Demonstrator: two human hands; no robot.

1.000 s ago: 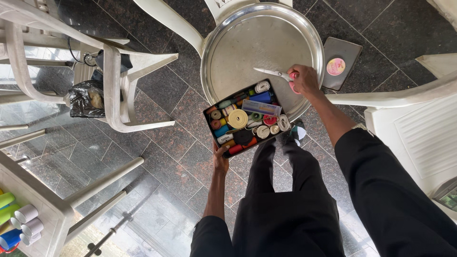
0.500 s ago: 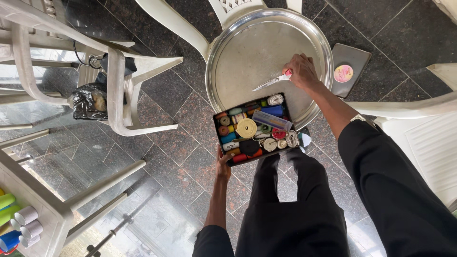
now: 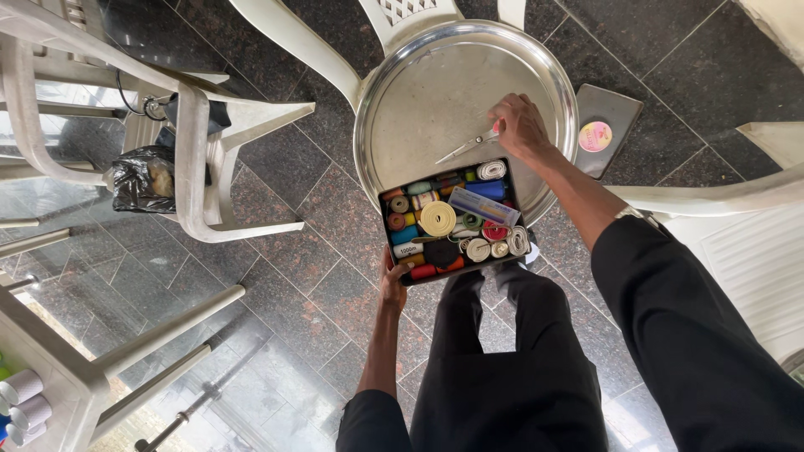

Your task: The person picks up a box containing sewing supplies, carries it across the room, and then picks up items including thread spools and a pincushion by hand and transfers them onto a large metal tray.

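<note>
My left hand (image 3: 391, 281) holds up a dark rectangular tin (image 3: 452, 219) from below; it is packed with thread spools, rolled tapes and a blue packet. My right hand (image 3: 520, 125) reaches over a large round steel tray (image 3: 419, 92) and grips the pink handles of a pair of scissors (image 3: 466, 146), whose blades lie low on the tray, pointing left. The tray rests on a white plastic chair (image 3: 402, 17). The tin hangs over the tray's near rim.
The tin's dark lid (image 3: 605, 125), with a round pink sticker, lies on the stone floor right of the tray. White plastic chairs stand at left (image 3: 197, 151) and right (image 3: 737, 226). A black bag (image 3: 142, 176) sits under the left chair. Thread rolls (image 3: 21, 398) sit at bottom left.
My right hand has lowered the scissors toward the tray surface and turned the blades down-left. The tin has shifted slightly to the right and nearer.
</note>
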